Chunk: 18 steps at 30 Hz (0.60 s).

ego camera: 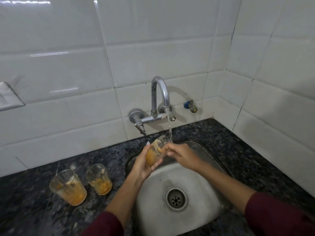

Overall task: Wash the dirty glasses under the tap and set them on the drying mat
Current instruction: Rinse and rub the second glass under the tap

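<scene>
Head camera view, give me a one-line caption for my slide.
Both hands hold a dirty glass under the running tap over the sink; two more dirty glasses wait on the counter.

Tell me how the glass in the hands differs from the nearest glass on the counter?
The held glass is tilted under the running water, gripped by the left hand with the right hand at its rim; the counter glass stands upright, untouched, away from the water. Both are clear with orange residue.
</scene>
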Each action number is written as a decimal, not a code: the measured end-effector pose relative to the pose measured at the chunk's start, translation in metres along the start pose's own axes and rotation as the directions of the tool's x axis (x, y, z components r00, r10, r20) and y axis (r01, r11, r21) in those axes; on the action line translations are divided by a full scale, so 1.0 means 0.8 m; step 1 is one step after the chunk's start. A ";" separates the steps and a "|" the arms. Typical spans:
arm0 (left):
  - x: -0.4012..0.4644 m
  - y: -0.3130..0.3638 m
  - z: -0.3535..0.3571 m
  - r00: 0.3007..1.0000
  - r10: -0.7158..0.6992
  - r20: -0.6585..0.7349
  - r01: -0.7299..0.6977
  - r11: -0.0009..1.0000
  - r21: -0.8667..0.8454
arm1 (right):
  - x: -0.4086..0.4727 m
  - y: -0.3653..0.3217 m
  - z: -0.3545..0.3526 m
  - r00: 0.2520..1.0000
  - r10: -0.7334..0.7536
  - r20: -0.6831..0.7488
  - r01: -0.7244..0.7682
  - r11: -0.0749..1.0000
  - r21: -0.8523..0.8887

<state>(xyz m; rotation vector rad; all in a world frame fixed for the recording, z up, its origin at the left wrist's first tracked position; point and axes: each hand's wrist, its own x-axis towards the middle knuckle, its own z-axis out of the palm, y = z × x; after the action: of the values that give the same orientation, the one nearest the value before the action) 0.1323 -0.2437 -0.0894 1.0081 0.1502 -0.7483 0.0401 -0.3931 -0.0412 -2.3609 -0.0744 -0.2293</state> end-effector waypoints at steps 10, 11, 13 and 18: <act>0.022 0.002 -0.001 0.988 0.136 -0.079 -0.135 0.991 0.024 | 0.009 0.001 0.031 0.991 0.019 -0.135 0.000 0.990 0.142; 0.023 0.006 -0.003 0.996 0.080 -0.049 -0.079 0.996 0.037 | 0.003 0.013 0.028 0.997 -0.054 -0.061 0.056 0.998 0.039; 0.024 0.012 -0.006 0.999 -0.029 -0.013 0.030 0.998 0.047 | -0.001 0.032 0.019 0.991 -0.117 0.063 0.122 0.988 -0.089; 0.023 0.008 0.002 0.999 0.000 0.042 -0.002 0.999 0.045 | 0.010 0.017 0.028 0.985 0.087 -0.151 -0.071 0.992 0.106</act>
<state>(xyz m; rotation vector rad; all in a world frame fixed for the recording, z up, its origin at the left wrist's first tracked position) 0.1495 -0.2523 -0.0918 1.0339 0.0966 -0.7744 0.0529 -0.3873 -0.0643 -2.2332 0.0815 -0.3619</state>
